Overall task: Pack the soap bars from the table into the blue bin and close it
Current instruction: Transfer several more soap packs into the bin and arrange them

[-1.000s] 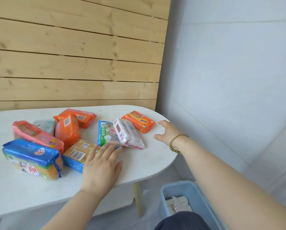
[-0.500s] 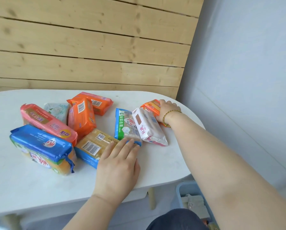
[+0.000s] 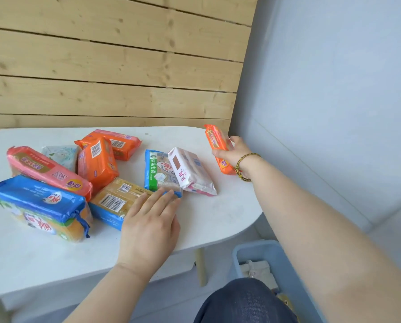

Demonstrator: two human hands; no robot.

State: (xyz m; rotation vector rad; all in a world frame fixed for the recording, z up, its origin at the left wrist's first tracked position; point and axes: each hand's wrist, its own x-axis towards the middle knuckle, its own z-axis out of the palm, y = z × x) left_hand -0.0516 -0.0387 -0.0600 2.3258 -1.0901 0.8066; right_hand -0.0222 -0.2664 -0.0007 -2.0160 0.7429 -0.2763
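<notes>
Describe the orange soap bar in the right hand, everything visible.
The orange soap bar is a long pack in glossy orange wrapper with a gold printed band and crimped ends. The right hand grips its middle, thumb on the near side and fingers behind. It is tipped up nearly on end above the far right edge of the table, apart from the other packs. Whether its lower end touches the tabletop cannot be told.

Upper right, an orange soap bar (image 3: 218, 148); centre, a white-and-pink pack (image 3: 190, 174); lower left, a blue-and-yellow pack (image 3: 41, 206); the table (image 3: 218, 213) white; lower right, a pale blue bin (image 3: 260, 250).
</notes>
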